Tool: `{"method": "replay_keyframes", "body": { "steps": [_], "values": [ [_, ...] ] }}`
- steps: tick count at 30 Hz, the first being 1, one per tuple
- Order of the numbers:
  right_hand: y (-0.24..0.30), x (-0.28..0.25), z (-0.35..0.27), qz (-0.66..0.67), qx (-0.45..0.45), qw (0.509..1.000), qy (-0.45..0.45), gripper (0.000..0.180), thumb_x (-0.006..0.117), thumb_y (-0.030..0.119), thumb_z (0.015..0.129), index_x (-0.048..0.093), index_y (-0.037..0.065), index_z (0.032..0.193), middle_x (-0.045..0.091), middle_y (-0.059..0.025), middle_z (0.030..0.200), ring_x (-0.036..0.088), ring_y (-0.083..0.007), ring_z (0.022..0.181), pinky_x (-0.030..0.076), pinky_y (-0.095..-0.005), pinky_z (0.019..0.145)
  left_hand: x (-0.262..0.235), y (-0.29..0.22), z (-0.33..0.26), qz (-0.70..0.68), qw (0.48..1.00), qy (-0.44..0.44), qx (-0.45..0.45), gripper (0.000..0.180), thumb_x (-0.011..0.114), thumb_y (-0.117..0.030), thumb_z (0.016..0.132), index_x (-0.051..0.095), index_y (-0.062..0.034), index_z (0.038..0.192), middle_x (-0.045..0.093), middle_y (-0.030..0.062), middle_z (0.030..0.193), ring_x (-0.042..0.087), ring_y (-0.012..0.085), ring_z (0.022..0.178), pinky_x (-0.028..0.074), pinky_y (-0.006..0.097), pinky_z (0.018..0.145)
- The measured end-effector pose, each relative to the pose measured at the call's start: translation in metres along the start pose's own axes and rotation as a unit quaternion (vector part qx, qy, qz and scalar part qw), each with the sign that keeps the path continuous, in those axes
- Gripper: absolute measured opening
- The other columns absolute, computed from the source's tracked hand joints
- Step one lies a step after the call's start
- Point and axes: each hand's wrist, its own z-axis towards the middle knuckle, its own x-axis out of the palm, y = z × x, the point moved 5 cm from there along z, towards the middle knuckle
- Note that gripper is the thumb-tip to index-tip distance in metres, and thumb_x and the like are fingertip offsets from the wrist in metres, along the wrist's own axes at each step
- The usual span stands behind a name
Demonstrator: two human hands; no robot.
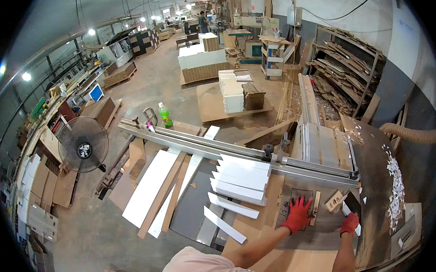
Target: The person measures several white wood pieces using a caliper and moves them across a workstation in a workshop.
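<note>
The person's left hand (298,217), in a red knit-like glove, lies palm down on a dark, dusty worktop (324,236), its fingers spread and grasping nothing. Just right of it stands a narrow pale wood strip (315,208), close to the fingertips, though whether they touch cannot be told. The right hand (349,224), gloved alike, has its fingers curled round the near end of a small dark-and-white piece (352,206); the flat dark face rises beyond the knuckles, and white shows both ahead of the fingers and below them. Between the two hands, a little farther off, sits a chunky wooden block (334,201) with dark marks. To the left, smooth white boards (242,178) lie in a stepped stack with pointed corners, and two slim white strips (225,224) rest slantwise nearby. Small, sharp-edged white scraps (396,186) litter the right side. Past these, a straight metal rail (204,153) crosses the bench. Beyond it are a round wire-caged fan (83,144), a green plastic bottle (165,116), a stack of pale panels (232,92) and a rack (346,72) crammed with rough wooden offcuts.
</note>
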Motion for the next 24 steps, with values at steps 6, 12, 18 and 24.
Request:
{"method": "replay_keyframes", "body": {
  "steps": [6,12,18,24],
  "values": [
    [-0.010,0.016,-0.013,0.021,-0.002,0.998,-0.064,0.009,0.064,0.013,0.078,0.064,0.005,0.081,0.065,-0.0195,0.092,0.063,-0.0363,0.090,0.051,-0.0454,0.080,0.023,-0.009,-0.087,0.023,0.990,-0.041,0.135,0.081,0.070,-0.049,0.082,0.041,-0.0089,0.146,0.035,0.0243,0.150,0.028,0.0437,0.141,0.019,0.063,0.114],
    [-0.019,0.027,-0.020,0.074,-0.038,0.988,-0.128,0.006,0.061,0.011,0.075,0.061,0.005,0.077,0.063,-0.0197,0.085,0.061,-0.0385,0.089,0.048,-0.0482,0.079,0.018,-0.015,-0.098,-0.006,0.988,-0.028,0.153,0.071,0.071,-0.044,0.082,0.048,-0.0053,0.137,0.037,0.0255,0.148,0.029,0.0447,0.140,0.019,0.063,0.115],
    [-0.027,0.031,-0.028,-0.004,-0.042,0.981,-0.187,0.010,0.066,0.014,0.074,0.063,0.005,0.079,0.063,-0.0200,0.095,0.061,-0.0387,0.092,0.049,-0.0474,0.082,0.022,-0.024,-0.106,-0.014,0.985,-0.043,0.167,0.066,0.072,-0.040,0.081,0.051,-0.0052,0.133,0.040,0.0249,0.145,0.032,0.0440,0.138,0.018,0.063,0.115],
    [-0.036,0.002,-0.036,0.022,0.029,0.998,-0.053,0.014,0.065,0.014,0.080,0.065,0.004,0.089,0.063,-0.0206,0.101,0.061,-0.0372,0.098,0.049,-0.0459,0.083,0.027,-0.034,-0.113,-0.022,0.981,-0.076,0.179,0.061,0.070,-0.039,0.082,0.053,-0.0044,0.129,0.044,0.0245,0.140,0.034,0.0433,0.137,0.020,0.062,0.114]
  ]
}}
